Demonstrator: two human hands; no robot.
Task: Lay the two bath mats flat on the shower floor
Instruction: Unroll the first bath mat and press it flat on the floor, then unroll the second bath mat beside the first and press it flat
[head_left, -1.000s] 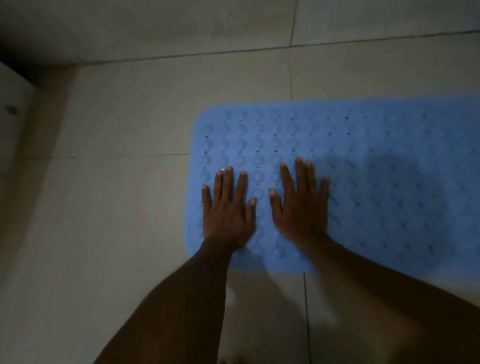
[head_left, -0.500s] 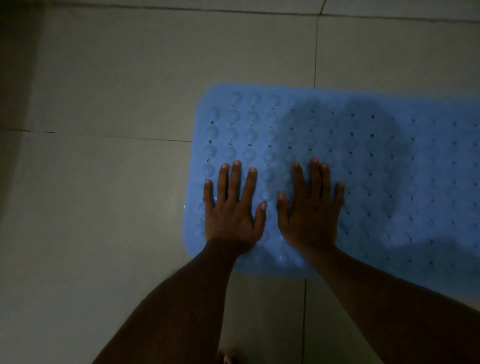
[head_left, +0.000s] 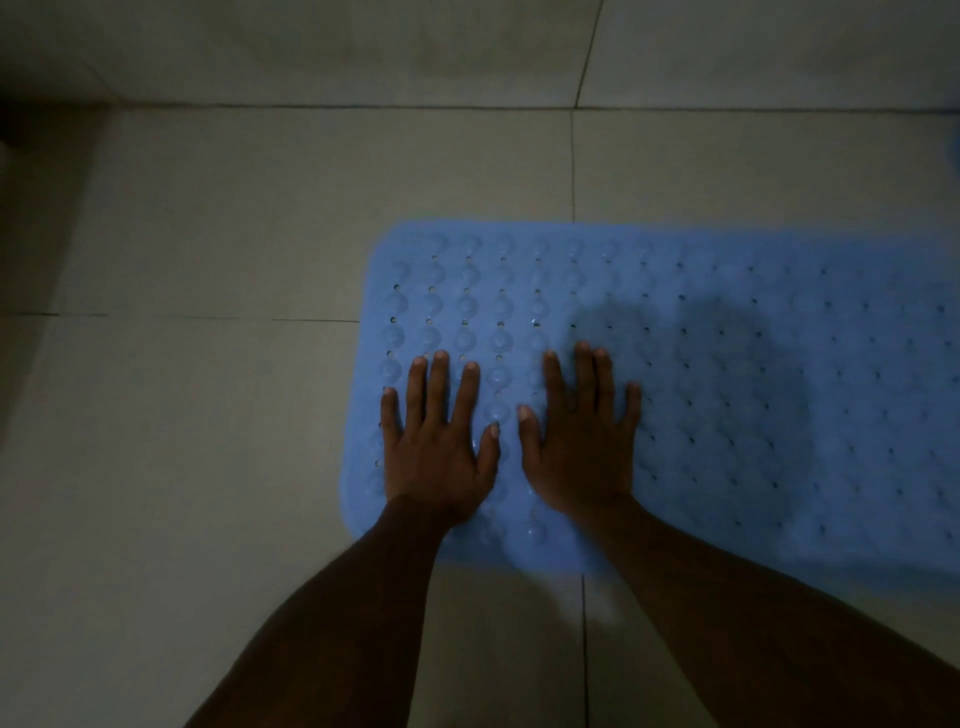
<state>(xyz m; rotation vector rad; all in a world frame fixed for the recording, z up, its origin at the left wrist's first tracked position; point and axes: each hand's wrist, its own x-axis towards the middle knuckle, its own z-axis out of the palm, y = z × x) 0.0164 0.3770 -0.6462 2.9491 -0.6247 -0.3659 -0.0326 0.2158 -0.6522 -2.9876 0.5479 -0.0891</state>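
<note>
A blue bath mat (head_left: 727, 364) with rows of round bumps and small holes lies flat on the pale tiled shower floor (head_left: 182, 415). It runs from the middle of the view off the right edge. My left hand (head_left: 439, 447) presses palm-down near the mat's left end, fingers spread and straight. Beside it, my right hand (head_left: 582, 441) presses flat in the same way. Only this one mat is in view.
The tiled wall (head_left: 363, 47) meets the floor along the top of the view. A dark corner (head_left: 31, 156) sits at the far left. Bare tiles stretch left of the mat and in front of it.
Both hands stay flat on the mat's left end. The view has tilted up, so the wall's foot shows again and the mat sits lower in the picture.
</note>
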